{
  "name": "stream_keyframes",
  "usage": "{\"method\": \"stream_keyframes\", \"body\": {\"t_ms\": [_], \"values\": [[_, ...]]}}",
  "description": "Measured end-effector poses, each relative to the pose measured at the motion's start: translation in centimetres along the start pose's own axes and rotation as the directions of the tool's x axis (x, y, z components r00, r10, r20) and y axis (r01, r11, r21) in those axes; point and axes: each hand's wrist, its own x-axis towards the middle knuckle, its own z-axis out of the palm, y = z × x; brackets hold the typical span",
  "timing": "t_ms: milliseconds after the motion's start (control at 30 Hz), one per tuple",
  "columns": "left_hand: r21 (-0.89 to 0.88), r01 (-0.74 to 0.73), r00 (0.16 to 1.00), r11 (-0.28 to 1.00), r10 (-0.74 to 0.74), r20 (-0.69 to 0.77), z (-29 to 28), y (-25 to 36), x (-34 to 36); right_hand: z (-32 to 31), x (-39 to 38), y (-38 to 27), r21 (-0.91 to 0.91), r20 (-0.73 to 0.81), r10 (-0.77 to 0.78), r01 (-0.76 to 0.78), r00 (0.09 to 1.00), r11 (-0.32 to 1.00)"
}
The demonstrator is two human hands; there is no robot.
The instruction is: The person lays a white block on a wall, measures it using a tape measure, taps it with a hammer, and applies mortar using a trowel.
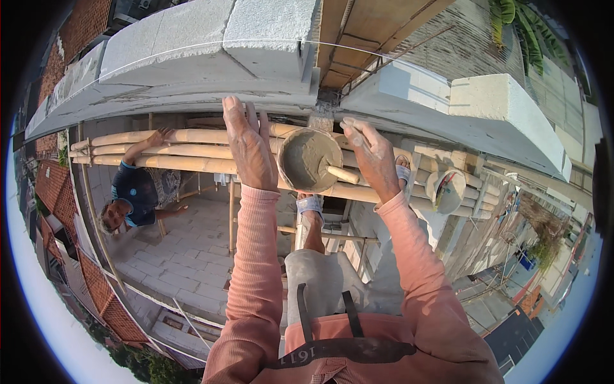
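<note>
My left hand (248, 144) is raised with its fingers stretched out, holding nothing, beside the left of a round bucket (283, 174). Grey wet mortar (303, 155) fills much of that bucket. A tool with a pale wooden handle (343, 175) rests in it, its working end hidden in the mortar. To the bucket's right, my right hand (374, 159) is up too, fingers loosely bent and apart from the handle, with nothing visible in it. Ahead of both hands runs a wall of pale lightweight blocks (265, 25), with a string (192, 50) stretched along it.
I stand in sandals on bamboo poles (192, 136) high above a lower level. A second bucket (446, 192) sits on the poles at right. A co-worker (137, 192) below reaches a hand to the poles. More pale blocks (480, 99) lie right of a column with wooden formwork (358, 25).
</note>
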Motion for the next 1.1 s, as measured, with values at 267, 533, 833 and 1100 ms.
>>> {"method": "stream_keyframes", "body": {"t_ms": [267, 533, 833, 1100], "values": [[0.910, 0.351, 0.674, 0.223, -0.734, -0.081, -20.3, -8.2, -21.1, -13.1, -23.1, 11.9, -0.758, 0.019, 0.366, -0.225, 0.931, 0.613], [0.834, 0.545, 0.358, 0.086, -0.923, -0.138, -20.0, -7.5, -31.9, -10.9, -19.2, 10.0, -0.684, -0.177, 0.833, -0.674, 0.524, 0.278], [0.984, -0.022, 0.494, 0.177, -0.854, 0.165, -18.4, -6.0, -30.8, -12.5, -19.1, 11.5, -0.566, -0.244, 0.816, -0.761, 0.523, 0.318], [0.601, 0.675, 0.641, 0.428, -0.743, -0.190, -19.1, 2.6, -31.5, -12.2, -16.3, 14.6, -0.595, -0.222, 0.669, -0.642, 0.710, 0.484]]}}
